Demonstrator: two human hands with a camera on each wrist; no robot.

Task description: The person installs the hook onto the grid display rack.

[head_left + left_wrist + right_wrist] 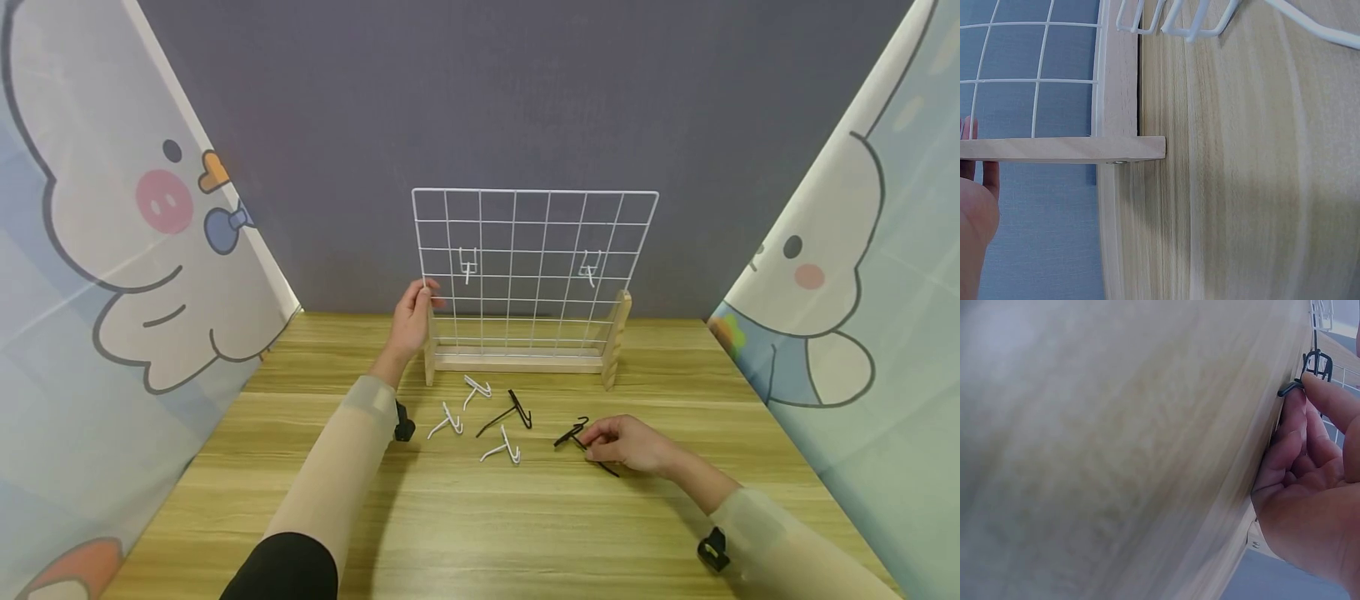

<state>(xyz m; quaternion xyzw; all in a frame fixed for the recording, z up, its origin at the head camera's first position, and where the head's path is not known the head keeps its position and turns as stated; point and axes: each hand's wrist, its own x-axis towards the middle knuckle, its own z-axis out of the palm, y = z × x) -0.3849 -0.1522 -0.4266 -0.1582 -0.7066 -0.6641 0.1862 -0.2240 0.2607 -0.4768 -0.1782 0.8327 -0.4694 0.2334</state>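
Observation:
A white wire grid panel [536, 192] stands upright in a wooden stand [517, 364] at the back of the table. My left hand [411, 321] grips the stand's left post [1063, 150] near its top, thumb in front and fingers partly hidden behind. Two white hooks hang on the grid, a left one [468, 267] and a right one [589, 271]. Low over the table, my right hand [630, 444] pinches a black hook [572, 432] between thumb and fingers; in the right wrist view the hook's looped end [1317, 362] shows past the fingertips.
In front of the stand lie another black hook [516, 407] and three white hooks, one at the back [476, 388], one to the left [450, 419] and one nearest me [504, 447]. A grey wall [525, 100] rises behind, with printed cloth panels on both sides.

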